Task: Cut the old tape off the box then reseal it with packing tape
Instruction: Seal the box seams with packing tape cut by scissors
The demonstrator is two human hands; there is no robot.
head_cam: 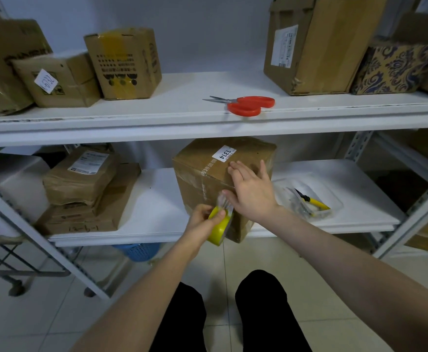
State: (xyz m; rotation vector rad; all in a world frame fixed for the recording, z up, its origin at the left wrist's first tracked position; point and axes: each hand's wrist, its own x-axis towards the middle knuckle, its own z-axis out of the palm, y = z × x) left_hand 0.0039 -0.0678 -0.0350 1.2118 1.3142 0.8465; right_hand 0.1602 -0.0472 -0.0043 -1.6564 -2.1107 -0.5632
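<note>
A brown cardboard box [202,171] with a white "1314" label stands on the lower shelf, its front corner over the shelf edge. My left hand [201,219] grips a yellow roll of clear packing tape [219,228] against the box's front face. A short strip of clear tape runs from the roll up to the box. My right hand [251,191] lies flat with fingers spread on the box's top front edge, its thumb pressing the tape end. Red-handled scissors [248,105] lie shut on the upper shelf above the box.
Several cardboard boxes stand on the upper shelf [182,123], left and right of the scissors. Stacked parcels [86,189] sit left on the lower shelf [154,212]; a clear plastic tray [309,199] with yellow-handled tools sits right. A blue basket [139,250] is on the floor.
</note>
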